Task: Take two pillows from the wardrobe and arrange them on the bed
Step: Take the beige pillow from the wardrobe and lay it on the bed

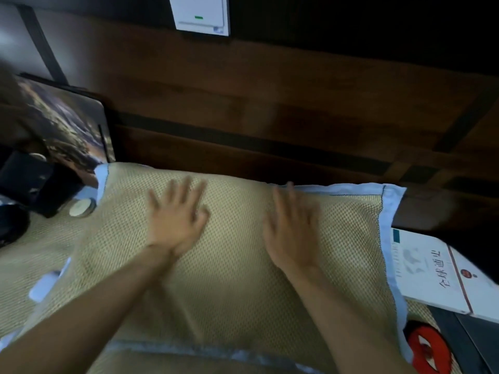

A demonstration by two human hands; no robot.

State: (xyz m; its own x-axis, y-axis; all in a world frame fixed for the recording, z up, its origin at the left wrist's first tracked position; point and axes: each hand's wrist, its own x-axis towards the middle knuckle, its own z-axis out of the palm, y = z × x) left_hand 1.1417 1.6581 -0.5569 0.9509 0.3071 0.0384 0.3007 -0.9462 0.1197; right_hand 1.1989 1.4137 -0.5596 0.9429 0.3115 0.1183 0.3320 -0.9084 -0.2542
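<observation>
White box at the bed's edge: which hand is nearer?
Right. The right hand lies open on the pillow toward the white box; the left hand lies farther away.

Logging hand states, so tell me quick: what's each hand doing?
Left hand: open, flat on the pillow, holding nothing.
Right hand: open, flat on it, holding nothing.

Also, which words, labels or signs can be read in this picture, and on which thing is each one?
"全球通业", last character uncertain: large print on the white box at the right.
Small grey lines and red round seal on the same box: too blurred.
White wall panel with green mark: no readable text.
</observation>
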